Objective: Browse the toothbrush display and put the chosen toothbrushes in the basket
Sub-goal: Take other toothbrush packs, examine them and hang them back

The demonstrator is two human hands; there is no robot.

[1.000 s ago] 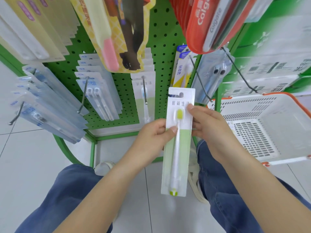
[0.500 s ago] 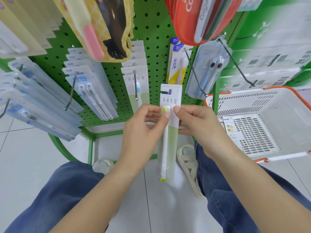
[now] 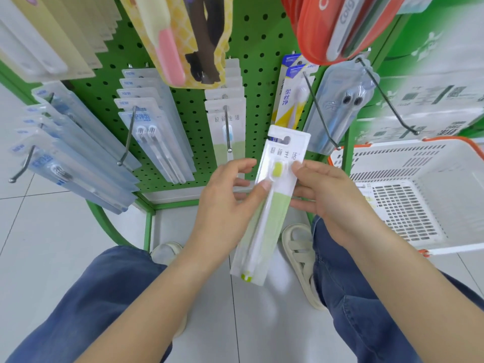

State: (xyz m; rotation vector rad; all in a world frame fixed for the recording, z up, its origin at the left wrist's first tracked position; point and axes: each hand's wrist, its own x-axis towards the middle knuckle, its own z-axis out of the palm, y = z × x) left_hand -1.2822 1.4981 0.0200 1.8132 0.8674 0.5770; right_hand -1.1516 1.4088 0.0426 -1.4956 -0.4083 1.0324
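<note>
Both hands hold one flat white-and-pale-green card pack with a clear blister over a white toothbrush with a yellow-green head point(image 3: 272, 203), tilted in front of the green perforated metal display board point(image 3: 193, 127), well clear of its hooks. The left hand point(image 3: 230, 205) pinches the pack's left edge near the brush head, thumb on the front and fingers curled behind; the right hand point(image 3: 330, 200) grips the right edge the same way. The white slotted plastic basket with an orange rim point(image 3: 419, 184) sits just to the right and appears to hold a small card. To finish well, I would let the left hand release first, keep the right hand's pinch on the edge rather than the blister, carry the pack over the rim and lay it flat inside.
</note>
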